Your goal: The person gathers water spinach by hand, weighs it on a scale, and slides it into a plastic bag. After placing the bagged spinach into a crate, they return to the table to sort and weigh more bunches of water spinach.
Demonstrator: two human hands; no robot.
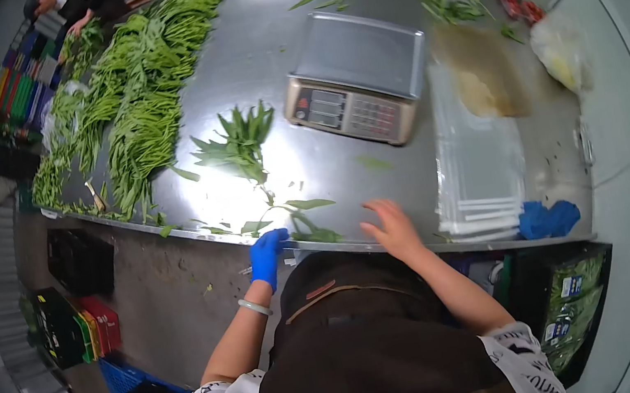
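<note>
My left hand [267, 258], in a blue glove, is at the front edge of the metal table [226, 61], beside loose green leaves [312, 226]; its fingers are pressed together, and anything in them is too small to make out. My right hand [393, 227] is bare, over the same edge, with its fingers apart and nothing in it. A small bunch of leafy stems [240, 144] lies beyond my left hand. Farther back stands a weighing scale [356, 69] with a flat metal pan. Long heaps of leafy greens [145, 100] cover the table's left part.
Clear plastic bags [476, 161] lie stacked at the right, with a crumpled blue glove [549, 218] by them. A white plastic bag [560, 51] is at the right edge. Crates [80, 261] stand on the floor at left. Another person's hand [81, 23] is at the far left greens.
</note>
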